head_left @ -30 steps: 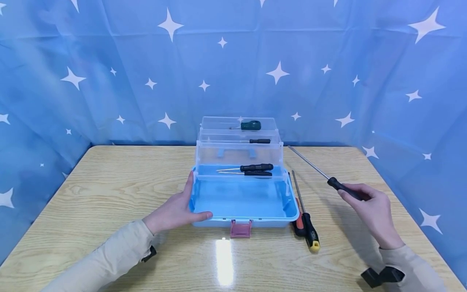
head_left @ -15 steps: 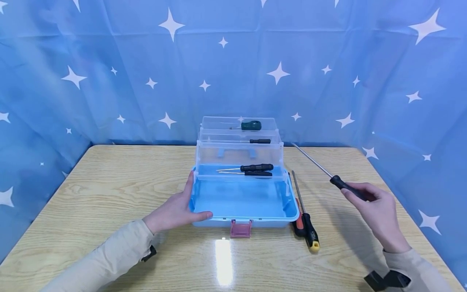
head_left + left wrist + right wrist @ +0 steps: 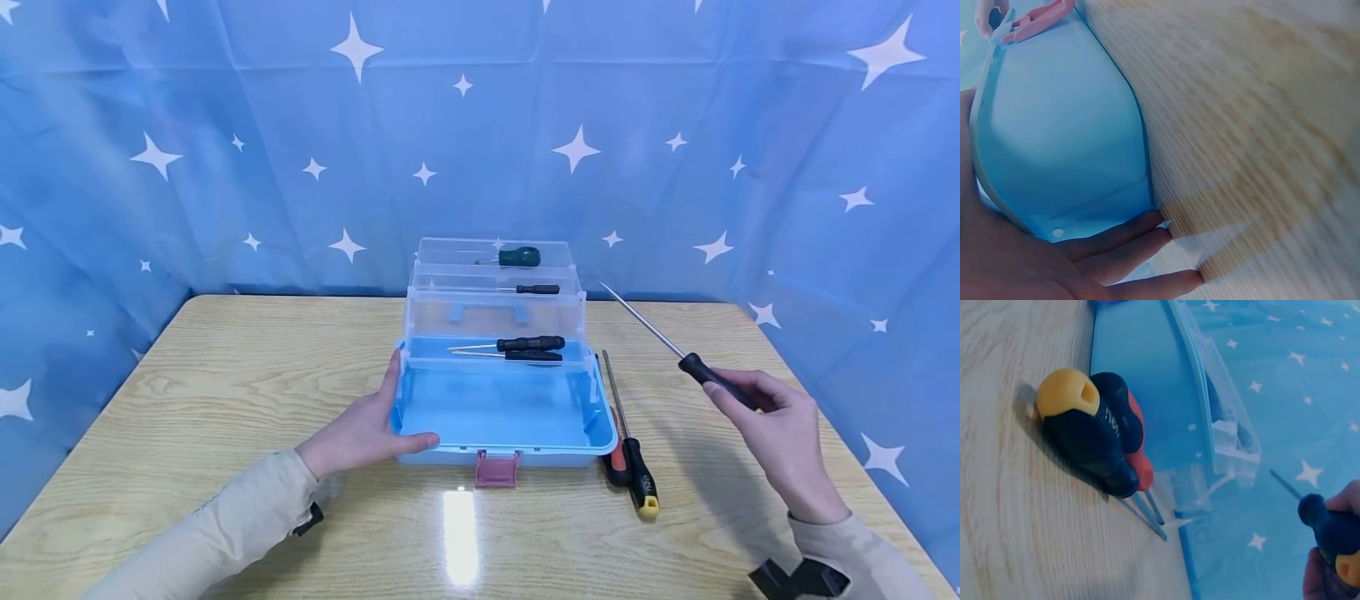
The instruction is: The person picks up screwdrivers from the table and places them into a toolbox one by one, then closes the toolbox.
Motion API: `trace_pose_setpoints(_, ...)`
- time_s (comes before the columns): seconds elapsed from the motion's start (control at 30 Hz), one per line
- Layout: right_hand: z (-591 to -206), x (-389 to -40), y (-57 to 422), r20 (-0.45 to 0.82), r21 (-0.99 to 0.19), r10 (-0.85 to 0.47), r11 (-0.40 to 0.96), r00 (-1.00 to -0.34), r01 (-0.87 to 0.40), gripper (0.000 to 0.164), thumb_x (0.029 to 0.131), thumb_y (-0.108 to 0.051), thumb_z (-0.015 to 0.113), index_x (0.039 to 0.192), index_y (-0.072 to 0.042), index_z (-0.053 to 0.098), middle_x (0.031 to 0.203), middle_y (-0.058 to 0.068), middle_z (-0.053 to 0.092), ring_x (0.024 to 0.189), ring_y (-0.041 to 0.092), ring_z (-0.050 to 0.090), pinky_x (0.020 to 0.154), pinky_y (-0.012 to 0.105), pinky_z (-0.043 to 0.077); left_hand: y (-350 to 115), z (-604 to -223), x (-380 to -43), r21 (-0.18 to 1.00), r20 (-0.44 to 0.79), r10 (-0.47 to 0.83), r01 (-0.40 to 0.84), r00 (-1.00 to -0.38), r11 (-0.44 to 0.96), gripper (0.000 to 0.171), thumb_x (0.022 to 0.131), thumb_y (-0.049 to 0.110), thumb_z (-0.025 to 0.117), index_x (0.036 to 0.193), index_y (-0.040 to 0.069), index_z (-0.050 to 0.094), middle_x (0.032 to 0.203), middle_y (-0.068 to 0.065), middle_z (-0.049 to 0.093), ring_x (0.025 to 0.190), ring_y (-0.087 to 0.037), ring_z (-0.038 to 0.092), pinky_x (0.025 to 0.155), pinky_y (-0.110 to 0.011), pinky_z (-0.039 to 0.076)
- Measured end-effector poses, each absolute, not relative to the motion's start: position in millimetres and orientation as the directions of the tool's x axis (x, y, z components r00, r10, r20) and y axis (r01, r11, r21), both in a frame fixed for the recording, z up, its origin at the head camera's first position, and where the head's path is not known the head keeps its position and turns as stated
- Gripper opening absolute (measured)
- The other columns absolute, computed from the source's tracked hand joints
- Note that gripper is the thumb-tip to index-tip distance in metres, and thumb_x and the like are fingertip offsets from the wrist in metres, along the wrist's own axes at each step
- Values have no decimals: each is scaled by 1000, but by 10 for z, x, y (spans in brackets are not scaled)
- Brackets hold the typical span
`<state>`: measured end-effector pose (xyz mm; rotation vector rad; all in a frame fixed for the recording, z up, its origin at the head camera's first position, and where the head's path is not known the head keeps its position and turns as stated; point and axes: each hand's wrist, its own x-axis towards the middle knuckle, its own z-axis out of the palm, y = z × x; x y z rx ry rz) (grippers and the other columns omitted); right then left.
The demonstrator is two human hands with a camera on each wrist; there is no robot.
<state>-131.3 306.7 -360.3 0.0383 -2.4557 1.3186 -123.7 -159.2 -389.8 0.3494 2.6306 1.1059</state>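
My right hand (image 3: 787, 442) holds a long screwdriver (image 3: 705, 371) by its black handle, raised over the right side of the table, its shaft slanting up and away to the left. The right wrist view shows a yellow end on this handle. With straight fingers along the left side and the thumb at the front rim, my left hand (image 3: 363, 433) rests against a blue toolbox (image 3: 502, 455). The box stands open, its clear trays (image 3: 495, 310) fanned up at the back. In these trays lie several small screwdrivers, among them a green-handled one (image 3: 519, 257).
Beside the box's right side lie a black-and-yellow screwdriver (image 3: 640, 471) and a red-and-black one (image 3: 617, 467), partly overlapped by it. A pink latch (image 3: 497, 471) hangs at the box front. Behind the wooden table (image 3: 285, 350) hangs a blue star-patterned curtain (image 3: 480, 125).
My right hand has shifted slightly to the right with the long screwdriver, and its tip has risen a little. The left hand and the toolbox stay in place.
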Motion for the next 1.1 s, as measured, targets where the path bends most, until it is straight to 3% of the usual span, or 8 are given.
trace_pose_setpoints(0.5, -3522, -1299, 2890, 344, -790, 78, 563, -936, -243, 25, 88, -10, 72, 111, 0, 71, 90, -15, 67, 72, 4, 61, 52, 18, 42, -1585, -3899, -1241, 717, -159, 307, 104, -938, 690, 122, 80, 57, 72, 154, 11, -13, 144, -31, 36, 122, -42, 50, 97, -50, 43)
trace_pose_setpoints(1.1, -3549, -1299, 2660, 372, -773, -20, 546, -928, -321, 25, 89, -8, 71, 112, 1, 70, 97, -10, 66, 77, 8, 60, 60, 17, 46, -1588, -3906, -1240, 730, -144, 319, 117, -937, 673, 121, 80, 56, 72, 153, 10, -14, 146, -32, 33, 125, -44, 46, 98, -51, 42)
